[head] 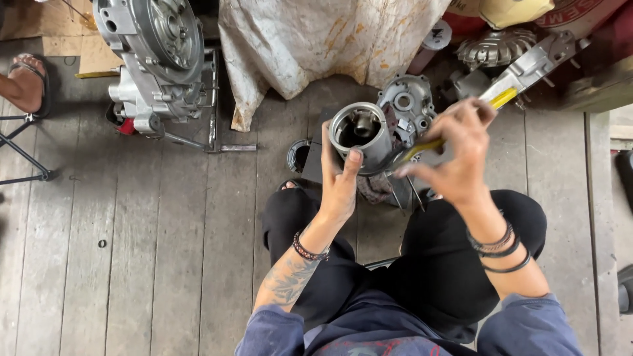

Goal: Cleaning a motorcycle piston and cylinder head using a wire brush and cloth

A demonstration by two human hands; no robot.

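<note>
The fingers of the left hand (339, 181) were wrapped round a metal cylinder (361, 135), with the thumb pressed on its side; the right hand (455, 155) was pinched shut on a tool with a yellow handle (461, 118), and its tip reached under the cylinder; the cylinder was grey and shiny, round and hollow, with a smaller part inside, and it was held up above the person's knees; behind it lay a grey engine cover (407, 105); the floor (165, 250) was old grey wood planks; a big silver engine (158, 62) stood at the back left, beside a dirty white cloth (316, 46); someone's foot in a sandal (26, 82) showed at the left edge.
</note>
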